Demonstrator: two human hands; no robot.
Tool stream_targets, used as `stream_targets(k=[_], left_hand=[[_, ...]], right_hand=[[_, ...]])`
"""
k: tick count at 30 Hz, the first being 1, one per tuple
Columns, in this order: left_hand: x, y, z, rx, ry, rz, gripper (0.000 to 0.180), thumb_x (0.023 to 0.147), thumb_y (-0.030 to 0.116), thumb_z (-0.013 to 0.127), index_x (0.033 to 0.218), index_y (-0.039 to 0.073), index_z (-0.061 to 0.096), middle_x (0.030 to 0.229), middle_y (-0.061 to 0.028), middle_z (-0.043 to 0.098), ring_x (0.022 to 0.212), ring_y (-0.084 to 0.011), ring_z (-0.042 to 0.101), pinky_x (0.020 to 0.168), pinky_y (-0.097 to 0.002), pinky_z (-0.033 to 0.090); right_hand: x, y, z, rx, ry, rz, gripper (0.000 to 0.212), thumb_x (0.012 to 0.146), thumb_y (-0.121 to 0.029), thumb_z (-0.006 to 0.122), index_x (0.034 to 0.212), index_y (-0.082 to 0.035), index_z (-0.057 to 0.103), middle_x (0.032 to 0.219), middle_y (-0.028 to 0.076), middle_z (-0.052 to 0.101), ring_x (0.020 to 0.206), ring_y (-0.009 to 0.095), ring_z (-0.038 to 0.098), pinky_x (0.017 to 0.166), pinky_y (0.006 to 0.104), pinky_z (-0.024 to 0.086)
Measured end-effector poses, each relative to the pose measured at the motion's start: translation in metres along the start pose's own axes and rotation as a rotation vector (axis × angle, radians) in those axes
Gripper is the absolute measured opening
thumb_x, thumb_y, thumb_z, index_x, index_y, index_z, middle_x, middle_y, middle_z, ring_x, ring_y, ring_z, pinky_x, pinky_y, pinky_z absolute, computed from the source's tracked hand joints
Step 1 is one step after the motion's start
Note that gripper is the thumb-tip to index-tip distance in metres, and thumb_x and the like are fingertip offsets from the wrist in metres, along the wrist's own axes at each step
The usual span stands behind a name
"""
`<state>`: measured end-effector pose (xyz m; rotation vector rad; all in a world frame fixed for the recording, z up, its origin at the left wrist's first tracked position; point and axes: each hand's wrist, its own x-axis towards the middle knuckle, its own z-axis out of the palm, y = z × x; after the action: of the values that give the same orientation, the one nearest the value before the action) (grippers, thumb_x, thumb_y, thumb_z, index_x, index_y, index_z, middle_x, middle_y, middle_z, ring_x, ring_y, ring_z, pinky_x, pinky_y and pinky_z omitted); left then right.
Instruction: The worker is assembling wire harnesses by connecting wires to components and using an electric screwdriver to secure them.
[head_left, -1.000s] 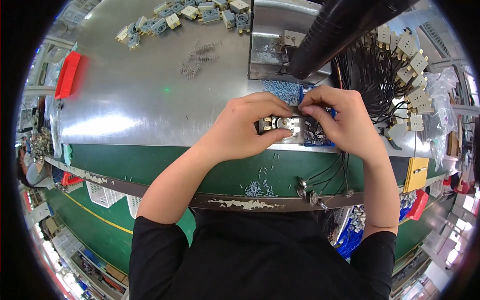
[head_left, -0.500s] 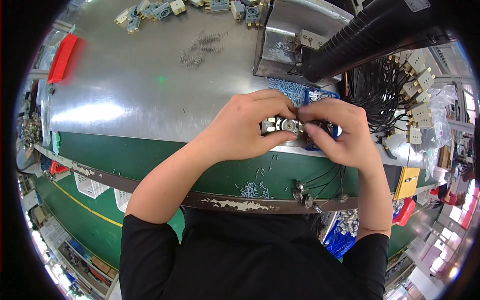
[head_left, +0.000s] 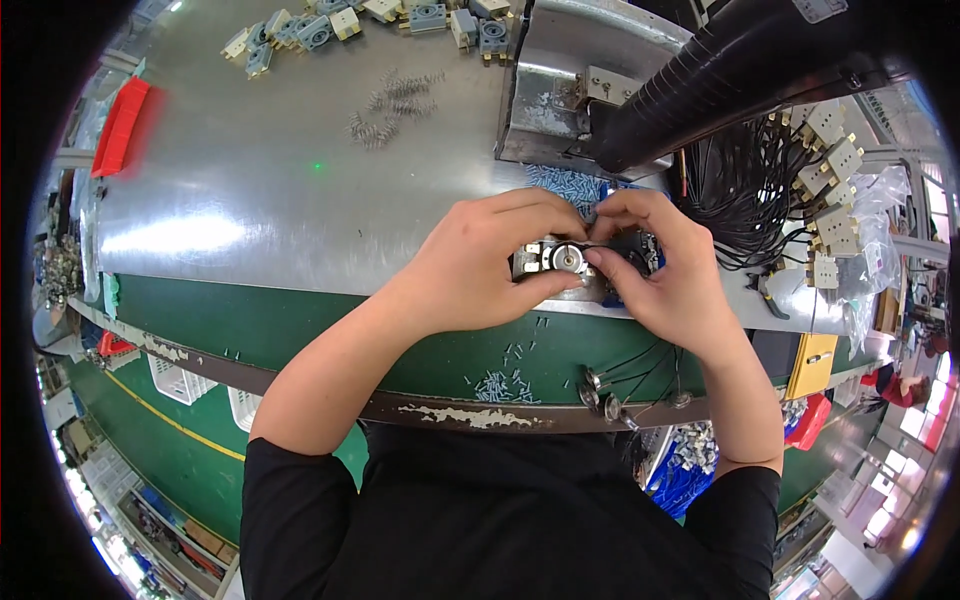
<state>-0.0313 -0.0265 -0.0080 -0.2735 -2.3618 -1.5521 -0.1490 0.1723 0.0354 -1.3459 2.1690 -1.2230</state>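
Note:
My left hand [head_left: 490,255] is closed around a small switch part [head_left: 568,258] with a round metal disc and pale terminals, its thumb along the near side and its fingers along the far side. From the right, my right hand [head_left: 672,262] meets the same part. Its thumb tip rests at the disc's edge and its bent fingers lie just beyond. A thin dark strand, perhaps a cable, shows between them; what the fingertips pinch is hidden. Behind my right hand is a blue tray [head_left: 612,188], mostly covered, with a heap of bluish screws [head_left: 562,184] beside it.
Springs [head_left: 395,105] and grey switch housings [head_left: 315,35] lie at the back. A black tool arm [head_left: 720,85] slants in at the right, near black cables with white blocks [head_left: 835,230]. Loose screws [head_left: 500,388] and wired metal discs [head_left: 612,405] sit at the front edge.
My right hand has moved slightly left, bringing its thumb against the round disc. My left hand still holds the switch part. The whole view has shifted a little.

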Motion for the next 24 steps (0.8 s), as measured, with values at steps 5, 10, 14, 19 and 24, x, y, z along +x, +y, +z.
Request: stream_targets(k=[5, 10, 14, 19, 24], left_hand=[[0.000, -0.003, -0.004, 0.032, -0.045, 0.038, 0.036, 0.077, 0.006, 0.087, 0.111, 0.002, 0.077, 0.112, -0.0128, 0.075, 0.102, -0.0321, 0.074, 0.089, -0.0394, 0.060], [0.004, 0.002, -0.002, 0.047, -0.062, 0.006, 0.032, 0.077, 0.007, 0.087, 0.108, 0.003, 0.078, 0.111, -0.0125, 0.075, 0.101, -0.0316, 0.075, 0.087, -0.0382, 0.060], [-0.004, -0.002, -0.007, 0.063, -0.027, 0.014, 0.031, 0.078, 0.007, 0.086, 0.107, 0.003, 0.078, 0.110, -0.0120, 0.075, 0.099, -0.0317, 0.074, 0.086, -0.0381, 0.060], [0.002, 0.002, -0.006, 0.052, -0.039, 0.044, 0.031, 0.077, 0.008, 0.086, 0.107, 0.006, 0.077, 0.110, -0.0091, 0.075, 0.097, -0.0311, 0.074, 0.083, -0.0391, 0.060], [-0.001, 0.000, -0.006, 0.063, -0.023, 0.049, 0.032, 0.077, 0.011, 0.087, 0.107, 0.008, 0.077, 0.110, -0.0071, 0.074, 0.096, -0.0294, 0.074, 0.082, -0.0387, 0.060]], right_hand=[[-0.006, 0.005, -0.008, -0.091, 0.114, -0.164, 0.038, 0.084, 0.010, 0.078, 0.119, 0.000, 0.063, 0.099, 0.009, 0.068, 0.089, 0.016, 0.068, 0.081, 0.0301, 0.055], [0.048, -0.033, -0.034, 0.457, 0.690, -0.415, 0.053, 0.099, -0.019, 0.071, 0.142, 0.002, 0.051, 0.106, 0.012, 0.067, 0.086, 0.022, 0.067, 0.079, 0.0351, 0.056], [0.078, -0.013, -0.045, 0.613, 0.103, -0.295, 0.094, 0.101, -0.059, 0.064, 0.160, 0.005, 0.027, 0.136, 0.030, 0.060, 0.130, 0.036, 0.061, 0.111, 0.0486, 0.049], [0.090, -0.016, -0.045, 0.809, -0.042, -0.278, 0.096, 0.098, -0.077, 0.053, 0.151, 0.002, 0.037, 0.102, 0.016, 0.063, 0.087, 0.026, 0.067, 0.080, 0.0399, 0.055], [0.101, -0.048, -0.041, 0.729, 0.274, -0.096, 0.103, 0.094, -0.087, 0.042, 0.151, -0.002, 0.039, 0.093, 0.011, 0.058, 0.075, 0.021, 0.058, 0.070, 0.0393, 0.049]])
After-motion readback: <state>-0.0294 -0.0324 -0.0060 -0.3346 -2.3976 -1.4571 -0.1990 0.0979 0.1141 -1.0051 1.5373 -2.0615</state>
